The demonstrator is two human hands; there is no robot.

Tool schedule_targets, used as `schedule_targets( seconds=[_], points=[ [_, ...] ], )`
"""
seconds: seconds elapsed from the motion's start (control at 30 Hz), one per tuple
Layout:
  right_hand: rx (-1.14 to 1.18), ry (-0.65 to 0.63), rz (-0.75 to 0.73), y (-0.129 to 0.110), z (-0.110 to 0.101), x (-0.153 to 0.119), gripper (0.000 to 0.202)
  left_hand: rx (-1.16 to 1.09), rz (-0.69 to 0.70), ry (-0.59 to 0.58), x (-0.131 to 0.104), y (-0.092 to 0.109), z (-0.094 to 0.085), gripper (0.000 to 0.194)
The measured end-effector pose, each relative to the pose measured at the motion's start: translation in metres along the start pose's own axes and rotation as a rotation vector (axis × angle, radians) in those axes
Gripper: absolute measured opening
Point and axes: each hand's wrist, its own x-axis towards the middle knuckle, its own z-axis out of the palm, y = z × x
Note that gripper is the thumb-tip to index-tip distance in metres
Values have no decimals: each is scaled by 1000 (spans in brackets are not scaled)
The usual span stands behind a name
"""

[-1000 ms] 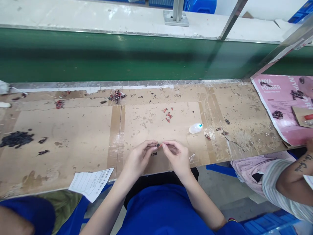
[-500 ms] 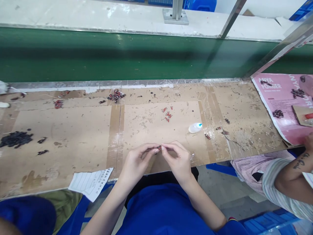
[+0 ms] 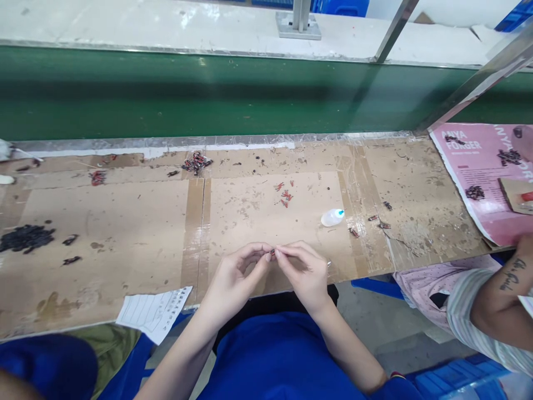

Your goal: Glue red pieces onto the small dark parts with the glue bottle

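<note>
My left hand (image 3: pixel 241 275) and my right hand (image 3: pixel 306 272) meet over the front edge of the cardboard-covered table. Between their pinched fingertips is a small dark part (image 3: pixel 272 252) with a hint of red, mostly hidden by the fingers. Beyond the hands lie several small red parts (image 3: pixel 285 194) in a loose cluster. To their right a translucent squeeze bottle (image 3: pixel 332 217) with a blue tip rests on its side. A few dark-and-red pieces (image 3: pixel 353 232) are scattered right of the bottle.
Black parts (image 3: pixel 27 238) form a heap at far left; a mixed pile (image 3: pixel 197 163) lies at the back. A paper slip (image 3: pixel 155 314) overhangs the front edge. A green belt (image 3: pixel 208 94) runs behind. At right, a co-worker's arm (image 3: pixel 506 278) is beside a pink sheet (image 3: pixel 462 166).
My fingers have shifted slightly around the small part, which shows less red now. Both hands stay in nearly the same place, and the things on the table have not moved.
</note>
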Motion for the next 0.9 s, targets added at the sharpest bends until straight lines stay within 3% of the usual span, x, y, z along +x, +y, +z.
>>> schedule_targets(
  seconds=[0.17,0.43,0.63,0.73,0.9],
  points=[
    [160,-29,168,1,-1,-1,11,79,37,16,-6,0,2,20],
    [28,21,14,-2,0,-9,15,83,75,80,-14,3,12,16],
    [-46,79,-37,5,1,-7,15,-23,66,72,-6,-3,22,17],
    [-27,99,34,7,-2,-5,14,-46,77,92,0,-7,29,19],
    [181,129,281,5,-9,-3,14,58,202,100,5,-12,37,15]
  ],
)
